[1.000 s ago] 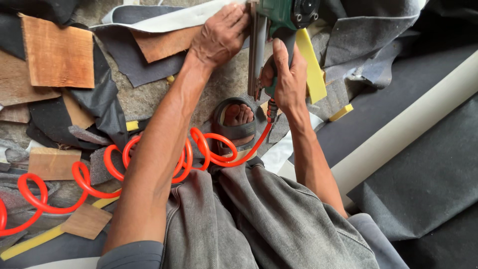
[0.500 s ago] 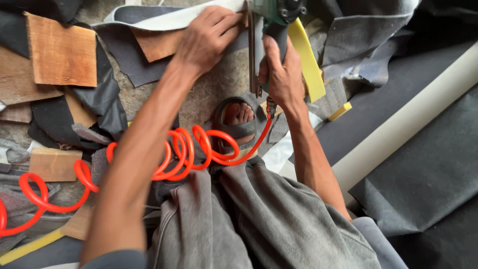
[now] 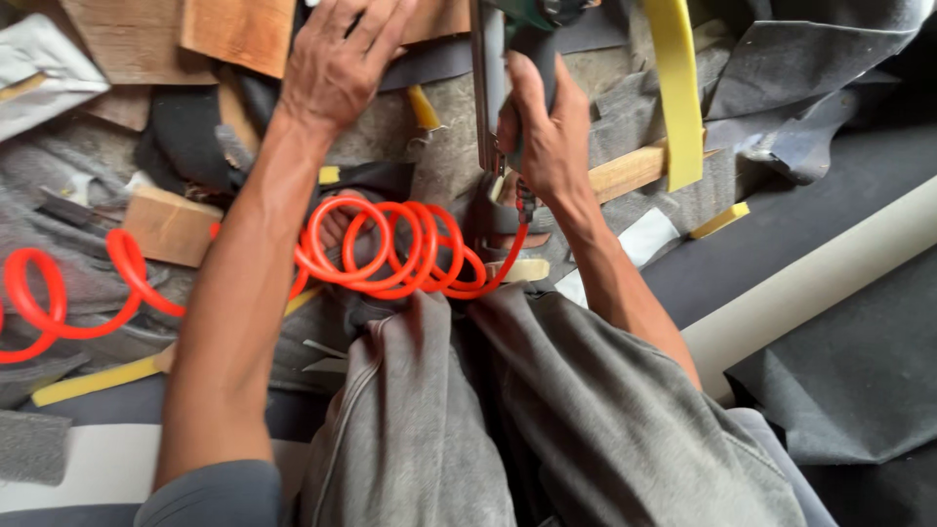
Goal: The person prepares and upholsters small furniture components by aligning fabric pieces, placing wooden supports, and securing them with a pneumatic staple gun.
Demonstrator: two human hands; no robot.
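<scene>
The right hand (image 3: pixel 547 127) stays clenched on the air stapler (image 3: pixel 512 59). Beside it, the left hand (image 3: pixel 337 59) has slid onto the wood panel (image 3: pixel 239 29), fingers spread flat, gripping nothing. The coiled hose (image 3: pixel 390 249) trails below.

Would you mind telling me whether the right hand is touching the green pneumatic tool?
Touching. The head view shows the right hand wrapped around the grip of the green pneumatic tool, fingers closed on the handle with no gap.

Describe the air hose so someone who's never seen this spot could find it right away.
Start at the grey trousers filling the lower middle. Just above the knees, between the two forearms, a coiled hose runs up to the tool in the right hand. It is the only bright orange, springy spiral among grey fabric and wood scraps.
</scene>
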